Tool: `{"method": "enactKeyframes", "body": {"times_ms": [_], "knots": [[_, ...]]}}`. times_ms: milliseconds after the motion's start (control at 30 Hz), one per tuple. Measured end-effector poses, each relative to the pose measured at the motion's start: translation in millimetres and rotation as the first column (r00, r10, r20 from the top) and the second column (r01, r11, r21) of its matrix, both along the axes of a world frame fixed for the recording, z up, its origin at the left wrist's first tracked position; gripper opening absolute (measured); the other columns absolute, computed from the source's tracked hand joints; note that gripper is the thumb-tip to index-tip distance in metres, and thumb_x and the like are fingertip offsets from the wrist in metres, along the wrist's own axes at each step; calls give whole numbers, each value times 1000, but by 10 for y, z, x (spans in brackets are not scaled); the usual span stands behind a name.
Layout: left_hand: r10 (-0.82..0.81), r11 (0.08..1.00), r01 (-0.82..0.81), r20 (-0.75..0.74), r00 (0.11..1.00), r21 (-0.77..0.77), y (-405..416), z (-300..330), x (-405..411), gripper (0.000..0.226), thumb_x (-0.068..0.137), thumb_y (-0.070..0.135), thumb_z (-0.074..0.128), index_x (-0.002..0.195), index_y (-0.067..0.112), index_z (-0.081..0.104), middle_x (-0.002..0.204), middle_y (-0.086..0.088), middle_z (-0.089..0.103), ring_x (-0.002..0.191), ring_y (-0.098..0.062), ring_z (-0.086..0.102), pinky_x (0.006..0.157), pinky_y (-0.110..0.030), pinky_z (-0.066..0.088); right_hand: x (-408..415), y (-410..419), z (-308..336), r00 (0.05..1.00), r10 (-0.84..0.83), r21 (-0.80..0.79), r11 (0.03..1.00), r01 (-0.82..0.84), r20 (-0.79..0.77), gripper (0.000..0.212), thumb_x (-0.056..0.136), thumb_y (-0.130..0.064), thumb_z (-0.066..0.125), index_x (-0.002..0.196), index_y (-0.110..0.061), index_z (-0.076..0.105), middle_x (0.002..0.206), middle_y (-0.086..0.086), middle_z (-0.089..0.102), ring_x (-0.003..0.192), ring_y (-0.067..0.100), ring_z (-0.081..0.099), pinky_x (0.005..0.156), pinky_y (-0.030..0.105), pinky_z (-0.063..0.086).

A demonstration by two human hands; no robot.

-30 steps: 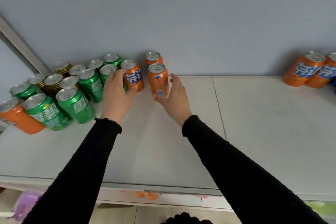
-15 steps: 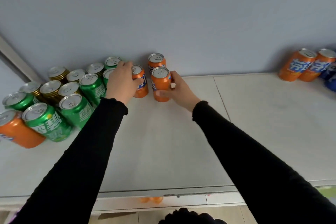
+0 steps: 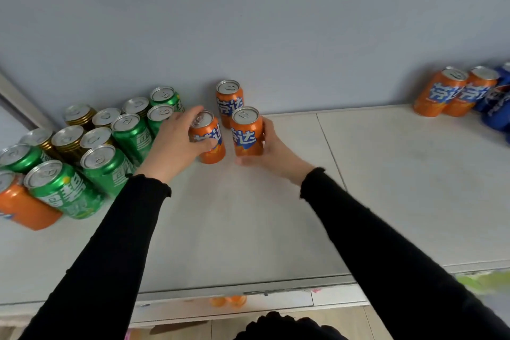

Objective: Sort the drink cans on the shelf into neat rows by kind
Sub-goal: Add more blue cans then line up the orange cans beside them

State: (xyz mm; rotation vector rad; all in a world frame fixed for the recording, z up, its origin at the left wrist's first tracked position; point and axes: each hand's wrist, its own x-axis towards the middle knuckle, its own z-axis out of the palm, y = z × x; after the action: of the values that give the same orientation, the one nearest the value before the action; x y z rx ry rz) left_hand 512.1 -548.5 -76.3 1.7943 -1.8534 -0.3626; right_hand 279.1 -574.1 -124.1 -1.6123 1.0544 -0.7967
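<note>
Left hand point(image 3: 176, 143): clamped round an orange can point(image 3: 210, 138), fingers over rim + upper side; can upright on the shelf point(image 3: 248, 229).
Right hand point(image 3: 271, 150): clamped on a second orange can point(image 3: 247, 132) from its right side, thumb low at the front; can upright, base looked on the shelf.
Third orange can point(image 3: 229, 101): just behind the two held ones, near the wall point(image 3: 248, 22), free.
Other orange: one stray at far left point(image 3: 23, 203) beside the green group; a pair point(image 3: 452, 91) far right, well apart from the row being built.
Green cans point(image 3: 132, 134): packed w/ gold cans point(image 3: 69, 141) at left, mixed, not yet in rows.
Blue cans point(image 3: 496, 103): far right edge, partly cut off.
Risk 1: left knuckles sat v. close to nearest green can point(image 3: 160, 119); a wide wrist swing could knock it into its neighbours.
Risk 2: the two held cans nearly touched; pushing both in at once could tip one or bump the rear can.
Risk 3: grip near the rim is top-heavy, so a sliding can may topple.
Labels: orange cans showed white Chinese chars on blue, "芬达" (Fanta); green cans had white chars, likely Sprite, not fully legible; blue cans unreadable.
</note>
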Motion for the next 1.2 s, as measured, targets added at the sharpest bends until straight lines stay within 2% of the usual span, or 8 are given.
{"method": "enactKeyframes", "body": {"times_ms": [133,267,400,567,800,900,1100,1200], "knots": [[86,994,-98,-221,971,-44,82,-193,-251,90,74,29,87,146,25,34,134,0,58,113,-17,62,94,-29,46,365,95,-226,926,-378,-108,921,375,-3,83,59,-39,91,122,-26,38,120,1,61,106,22,63,88,43,57],[176,969,-225,-351,920,-103,109,-302,-378,76,69,30,91,127,15,43,117,0,66,101,-19,67,83,-29,49,260,107,-180,913,-401,-78,910,406,77,66,70,-20,89,120,-17,45,115,-1,63,100,17,65,85,32,57],[53,986,-119,-448,892,-120,80,-296,-685,73,68,25,92,126,18,49,119,2,66,101,-12,67,91,-32,56,-212,136,-158,875,-472,-75,874,480,105,71,69,-21,89,129,-14,51,122,5,54,107,19,61,91,33,57],[-118,987,49,-473,873,-156,-54,-219,-1529,76,70,25,91,133,23,50,124,11,61,102,10,60,88,-15,51,-1237,226,-54,804,-579,-109,798,593,136,64,72,-18,87,127,-16,55,119,3,59,100,10,62,80,15,52],[-271,962,223,-442,855,-157,-230,-192,-3128,73,68,29,91,129,30,52,118,16,66,105,-3,62,91,-29,53,-2940,233,-47,665,-741,-131,652,747,100,70,71,-22,87,128,-26,46,122,1,61,110,16,61,92,34,56],[-289,957,246,-423,859,-154,-322,-210,-3815,72,65,34,88,127,36,51,117,18,67,107,-7,62,94,-37,53,-3583,179,-73,650,-753,-112,641,759,96,69,73,-16,86,131,-22,47,123,0,62,106,12,62,92,32,55],[-230,973,193,-448,864,-127,-582,-298,-4830,74,69,25,89,129,23,46,122,11,63,110,-10,61,94,-32,51,-4252,-79,-200,672,-736,-140,660,738,78,70,80,-15,81,137,-19,41,131,0,61,115,16,62,98,32,52],[-204,979,178,-449,870,-101,-708,-331,-5112,66,71,26,88,123,23,48,114,19,63,104,4,60,88,-24,49,-4337,-211,-266,658,-748,-183,637,749,87,75,83,-14,78,145,-14,36,140,4,55,125,17,56,105,33,48]]}}
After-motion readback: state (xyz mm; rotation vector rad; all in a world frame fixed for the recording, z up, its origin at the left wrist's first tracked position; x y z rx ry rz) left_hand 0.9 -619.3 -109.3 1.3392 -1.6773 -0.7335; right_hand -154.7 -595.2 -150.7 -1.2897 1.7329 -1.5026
